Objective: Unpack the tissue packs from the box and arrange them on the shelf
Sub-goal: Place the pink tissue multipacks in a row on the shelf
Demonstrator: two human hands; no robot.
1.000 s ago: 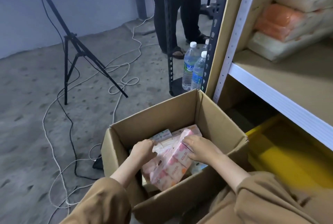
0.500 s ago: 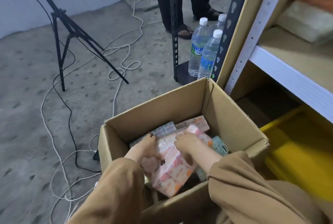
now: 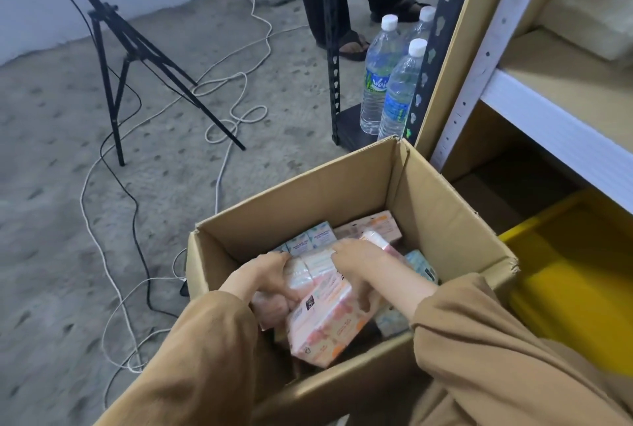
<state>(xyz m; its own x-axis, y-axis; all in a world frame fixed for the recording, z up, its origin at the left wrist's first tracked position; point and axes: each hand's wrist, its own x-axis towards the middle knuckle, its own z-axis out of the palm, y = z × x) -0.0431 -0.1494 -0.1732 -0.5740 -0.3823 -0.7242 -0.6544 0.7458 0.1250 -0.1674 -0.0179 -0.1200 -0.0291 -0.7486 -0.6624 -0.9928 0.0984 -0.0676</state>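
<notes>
Left hand (image 3: 270, 275): inside the box, fingers wrapped on the left side of the pink tissue pack (image 3: 329, 316) — thumb on the front face.
Right hand (image 3: 359, 268): also in the box, clamped over the top and right side of that same pack, fingers curled down its far edge.
Pink tissue pack: one big bundle held between both hands, tilted, its lower corner pointing at the near wall of the box. Hard to say if it's fully clear of the stuff below.
Other packs in the box: I count two pale blue-green ones (image 3: 310, 240) at the back left, one more pink one (image 3: 376, 225) at the back right, and a blue-green one (image 3: 423, 266) peeking out past the right wrist. Anything deeper is hidden by the arms.
Sleeves: two, tan-brown, filling the bottom of the view.
Box (image 3: 445, 206): one cardboard carton, flaps open, sitting on the concrete floor (image 3: 51, 151) just beside the shelf.
Shelf (image 3: 561, 83): white-edged board, with one blurry whitish pack (image 3: 592, 14) on it at the far right.
Yellow bin (image 3: 582, 271): one, under the shelf, right next to the box.
Water bottles (image 3: 399, 93): three, upright, white caps — behind the box on a black rack.
Tripod (image 3: 116, 48): one, black, far left, with white and black cables looped on the floor around it.
Someone else: two legs in sandals at the top.
</notes>
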